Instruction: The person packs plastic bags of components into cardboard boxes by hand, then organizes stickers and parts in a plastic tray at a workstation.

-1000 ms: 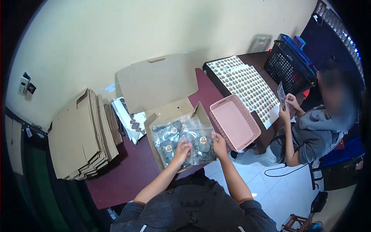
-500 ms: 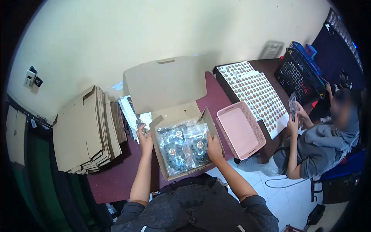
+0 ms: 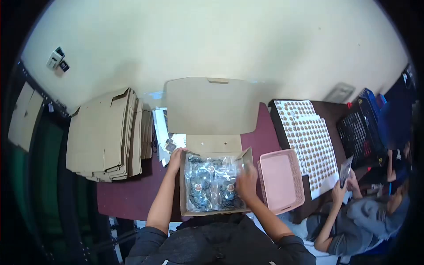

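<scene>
An open cardboard box (image 3: 213, 142) stands in front of me with its lid raised against the wall. Clear plastic packets (image 3: 201, 184) with dark coiled contents and round stickers lie inside it. My left hand (image 3: 176, 159) is at the box's upper left corner, its fingers too small and partly hidden to read. Over the right side of the box, beside its side flap, is my right hand (image 3: 247, 180), smeared by motion. Whether it holds anything cannot be made out.
Flattened cardboard boxes (image 3: 99, 137) are stacked at left. Papers (image 3: 162, 132) lie behind the box. To the right are a pink basket (image 3: 281, 181), sticker sheets (image 3: 313, 145), a black crate (image 3: 357, 137) and a co-worker (image 3: 362, 221) holding a plastic packet (image 3: 346, 170).
The view has turned and shifted, so the scene appears rotated. My left hand has come to the box's corner from the papers, while my right hand is now blurred near the right flap.
</scene>
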`<act>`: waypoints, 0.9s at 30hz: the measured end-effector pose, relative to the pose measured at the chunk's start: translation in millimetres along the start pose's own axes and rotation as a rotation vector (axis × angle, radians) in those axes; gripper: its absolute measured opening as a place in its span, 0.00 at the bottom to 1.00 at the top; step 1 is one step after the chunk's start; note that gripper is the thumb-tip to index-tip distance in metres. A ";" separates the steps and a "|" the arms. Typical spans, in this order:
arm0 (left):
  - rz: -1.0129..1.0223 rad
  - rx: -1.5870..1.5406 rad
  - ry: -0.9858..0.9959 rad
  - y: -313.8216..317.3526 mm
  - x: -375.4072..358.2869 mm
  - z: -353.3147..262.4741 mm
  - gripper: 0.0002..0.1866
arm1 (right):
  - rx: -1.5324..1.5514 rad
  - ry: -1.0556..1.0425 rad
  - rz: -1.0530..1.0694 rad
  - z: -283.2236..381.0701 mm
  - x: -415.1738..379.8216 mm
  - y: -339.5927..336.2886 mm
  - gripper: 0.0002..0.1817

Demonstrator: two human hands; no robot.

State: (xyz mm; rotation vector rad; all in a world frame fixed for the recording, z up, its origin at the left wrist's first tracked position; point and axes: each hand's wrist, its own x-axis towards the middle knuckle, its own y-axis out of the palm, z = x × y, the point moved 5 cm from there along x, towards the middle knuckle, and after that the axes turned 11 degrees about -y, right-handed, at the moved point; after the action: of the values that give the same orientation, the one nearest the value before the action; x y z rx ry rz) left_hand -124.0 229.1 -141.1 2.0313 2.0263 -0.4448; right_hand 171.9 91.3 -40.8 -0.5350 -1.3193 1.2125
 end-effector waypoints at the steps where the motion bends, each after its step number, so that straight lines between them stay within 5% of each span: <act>1: 0.013 -0.007 0.061 0.7 1.5 0.9 0.21 | 0.075 0.013 -0.078 -9.5 26.7 -12.6 0.21; 4: 0.042 -0.111 -0.029 4.2 13.1 16.8 0.20 | 0.244 0.192 -0.144 -76.1 82.9 10.1 0.16; 5: 0.048 -0.237 -0.340 6.1 16.1 33.3 0.19 | 0.310 0.262 -0.129 -101.8 92.9 26.0 0.15; 7: 0.031 -0.307 -0.260 13.9 19.8 40.3 0.20 | 0.668 0.644 0.097 -201.1 89.2 159.1 0.12; 8: 0.048 -0.365 -0.188 18.0 24.0 42.8 0.21 | 0.675 0.627 0.107 -212.4 94.3 174.3 0.12; 10: 0.122 -0.452 -0.232 21.4 40.1 57.6 0.21 | 0.821 0.883 0.494 -215.3 88.2 206.4 0.10; 12: 0.140 -0.195 0.017 20.3 43.9 66.1 0.21 | 0.955 0.922 0.463 -202.0 86.5 206.3 0.09; 13: 0.130 -0.261 -0.030 26.2 28.4 43.0 0.20 | 1.093 0.982 0.411 -186.9 86.8 203.4 0.09; 14: 0.029 -0.352 -0.301 42.0 -6.2 -1.1 0.21 | 1.118 0.940 0.403 -174.6 90.1 193.3 0.09; 16: 0.014 -0.266 -0.109 37.1 3.6 8.3 0.24 | 1.093 0.885 0.426 -158.6 97.0 179.7 0.10; 21: -0.077 -0.328 -0.178 39.9 3.4 20.0 0.23 | 1.345 1.030 0.580 -163.9 92.2 173.1 0.11; 22: -0.079 -0.366 -0.257 44.2 -29.3 -27.2 0.24 | 1.471 0.942 0.553 -153.9 96.3 157.3 0.11; 23: -0.031 -0.361 -0.222 39.7 -22.4 -12.3 0.25 | 1.614 0.678 0.743 -153.4 97.3 152.5 0.12; 25: -0.058 -0.272 -0.036 26.0 18.2 54.3 0.28 | 1.280 0.297 0.856 -118.5 95.8 107.2 0.24; 27: -0.086 -0.220 -0.059 25.5 6.0 44.7 0.26 | 1.107 0.167 0.942 -131.9 88.1 114.2 0.28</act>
State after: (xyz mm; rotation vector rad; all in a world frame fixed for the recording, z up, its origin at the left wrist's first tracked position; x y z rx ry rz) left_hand -100.7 217.5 -185.9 1.7880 2.0339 -0.2801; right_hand 235.0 250.9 -134.3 -0.3971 -0.0371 2.3344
